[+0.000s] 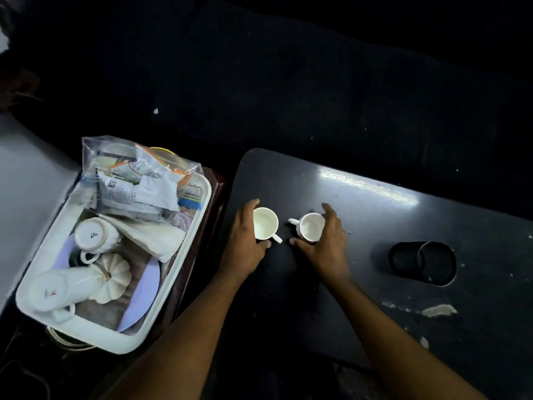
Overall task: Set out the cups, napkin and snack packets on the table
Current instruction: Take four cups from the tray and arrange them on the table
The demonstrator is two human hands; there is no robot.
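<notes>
On the dark table (375, 215), I am setting down two cups, left hand (245, 243) gripping one (265, 223), right hand (326, 241) the other (311, 228); napkin (153, 235) and snack packets (138, 183) are waiting in the tub (37, 307).

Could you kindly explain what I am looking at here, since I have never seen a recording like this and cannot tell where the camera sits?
The single picture comes from a wide-angle camera worn on a person's head, looking down at their own bare hands; there is no machine. The left hand cups one white cup and the right hand cups another white cup; both cups stand upright on the dark table. A black cylinder lies on its side further right. Beside the table, a white tray holds more cups, a folded napkin, a white pumpkin ornament and a clear bag of snack packets.
</notes>
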